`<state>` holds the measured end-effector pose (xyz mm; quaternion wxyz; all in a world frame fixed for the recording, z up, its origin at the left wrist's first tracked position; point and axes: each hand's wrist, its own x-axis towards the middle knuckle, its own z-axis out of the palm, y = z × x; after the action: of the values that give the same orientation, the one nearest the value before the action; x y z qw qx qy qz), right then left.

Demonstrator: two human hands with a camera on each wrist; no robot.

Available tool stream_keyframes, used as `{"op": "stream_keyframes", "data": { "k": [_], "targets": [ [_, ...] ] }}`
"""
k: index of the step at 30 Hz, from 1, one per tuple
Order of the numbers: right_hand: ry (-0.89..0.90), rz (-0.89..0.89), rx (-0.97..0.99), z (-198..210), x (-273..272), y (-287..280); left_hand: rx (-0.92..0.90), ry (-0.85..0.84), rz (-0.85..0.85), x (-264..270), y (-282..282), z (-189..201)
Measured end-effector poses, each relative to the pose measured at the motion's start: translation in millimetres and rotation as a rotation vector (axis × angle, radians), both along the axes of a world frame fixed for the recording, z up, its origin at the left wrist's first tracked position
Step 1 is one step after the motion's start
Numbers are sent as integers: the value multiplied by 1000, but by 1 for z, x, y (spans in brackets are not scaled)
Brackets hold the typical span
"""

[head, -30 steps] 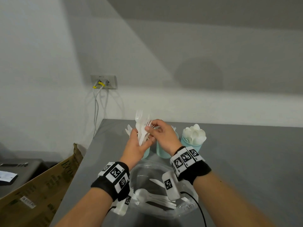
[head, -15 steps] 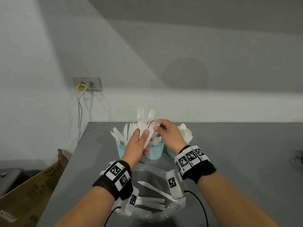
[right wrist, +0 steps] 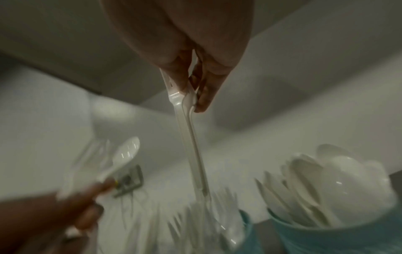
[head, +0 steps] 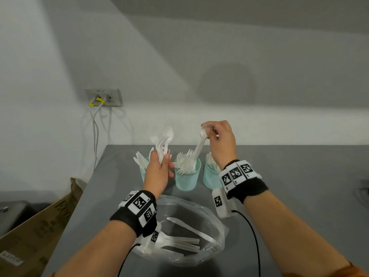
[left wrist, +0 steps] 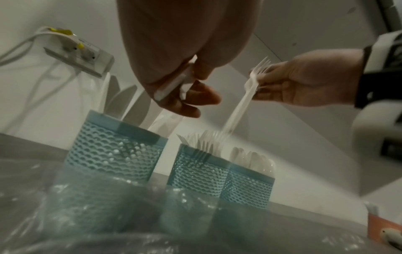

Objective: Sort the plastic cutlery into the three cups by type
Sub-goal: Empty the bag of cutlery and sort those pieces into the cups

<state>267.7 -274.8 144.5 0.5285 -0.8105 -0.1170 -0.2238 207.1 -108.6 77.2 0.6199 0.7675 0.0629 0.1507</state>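
Observation:
Three teal mesh cups stand in a row on the grey table [head: 299,176]: the left cup [left wrist: 113,149] holds knives, the middle cup [head: 187,177] holds forks, the right cup [head: 211,176] holds spoons. My left hand [head: 159,168] grips a bunch of white spoons and forks [head: 163,142] upright, in front of the left cup. My right hand [head: 218,140] pinches white forks [head: 199,145] by their tined ends, above the middle cup. Their handles [right wrist: 195,154] point down into that cup among the forks there.
A clear plastic bag [head: 199,236] with several more white cutlery pieces lies near the table's front edge, under my wrists. A cardboard box [head: 36,232] stands off the table's left side. A wall socket [head: 103,96] with cables is behind the left corner.
My right hand has drawn forks out of the bunch in my left hand and carried them right and up, over the middle cup. My left hand still holds the rest.

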Motion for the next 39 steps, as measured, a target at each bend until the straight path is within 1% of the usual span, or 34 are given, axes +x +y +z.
{"op": "stream_keyframes", "data": {
  "k": [2,4,6,8,10,14,15,16,18,20,22,24,26,27,29,30,32,33,35,37,39],
  "targets": [
    [36,21,-104,-18,-1,3,9,6,-35,-1,-1,-2],
    [122,49,-205,-36,-2,5,-1,3,-93,-2,-4,-2],
    [208,56,-351,-50,-1,6,-3,9,-129,-2,-7,-1],
    [281,76,-478,-57,3,8,-3,17,-142,-3,-9,0],
    [347,96,-542,-61,6,9,9,12,-138,-1,-10,-2],
    [377,143,-660,-67,9,8,24,17,-136,4,-8,-11],
    [371,147,-642,-67,9,8,24,22,-139,4,-7,-12],
    [357,139,-582,-66,8,8,22,23,-141,4,-6,-13],
    [272,87,-425,-62,7,9,30,11,-140,3,-5,-13],
    [182,48,-364,-56,5,9,44,4,-130,3,-3,-15],
    [177,43,-433,-56,3,8,50,9,-123,3,-1,-17],
    [247,50,-515,-62,3,5,56,10,-124,2,-1,-18],
    [312,67,-553,-70,3,3,59,-2,-131,0,-2,-16],
    [317,81,-572,-73,2,2,55,-9,-137,-1,-3,-14],
    [252,96,-588,-71,0,4,62,-21,-143,-1,-4,-12],
    [196,89,-553,-67,-3,6,76,-29,-142,-1,-4,-12],
    [132,89,-344,-53,-10,14,109,-42,-135,0,-6,-13],
    [146,114,-220,-44,-16,19,129,-48,-129,0,-7,-14],
    [235,201,-73,-28,-30,30,197,-77,-108,2,-9,-19],
    [295,268,-1,-21,-38,39,322,-117,-72,4,-11,-24],
    [300,280,64,-22,-38,47,483,-125,-21,4,-13,-28]
  ]
}}
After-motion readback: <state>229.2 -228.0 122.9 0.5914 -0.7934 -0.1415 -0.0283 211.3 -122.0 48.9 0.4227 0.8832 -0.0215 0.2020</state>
